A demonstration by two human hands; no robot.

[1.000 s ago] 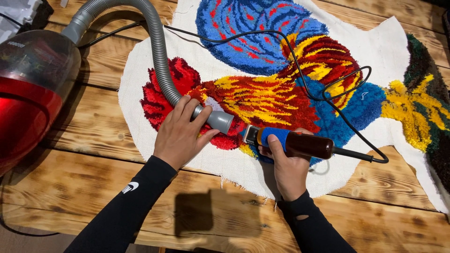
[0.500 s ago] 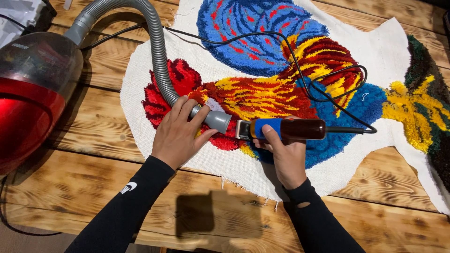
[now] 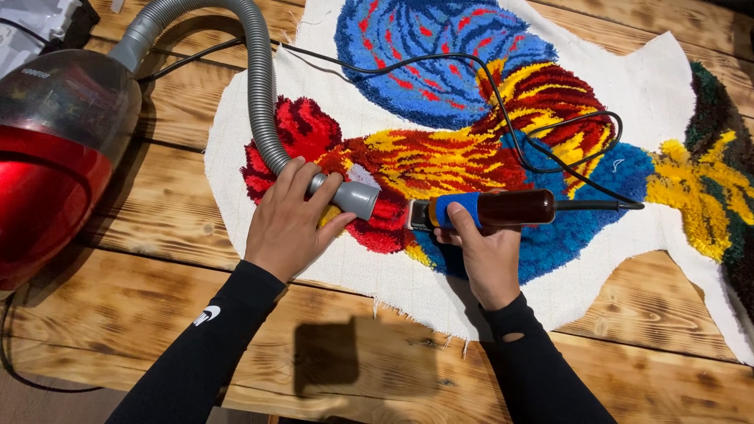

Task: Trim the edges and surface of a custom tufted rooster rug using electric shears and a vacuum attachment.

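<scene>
A tufted rug with a rooster in red, yellow and blue on white backing cloth lies on the wooden table. My left hand grips the grey vacuum hose nozzle, whose mouth rests on the red pile. My right hand holds a corded electric trimmer with a blue and dark brown body, lying sideways. Its head points left, close to the nozzle mouth. The black cord loops across the rug.
A red and dark vacuum cleaner body sits at the left edge, with the ribbed grey hose arching over to the rug. A second dark tufted piece lies at the far right. The table's near edge runs along the bottom.
The trimmer has slid left and up a little over the rug, its head closing on the nozzle mouth. My left hand keeps the nozzle in nearly the same place.
</scene>
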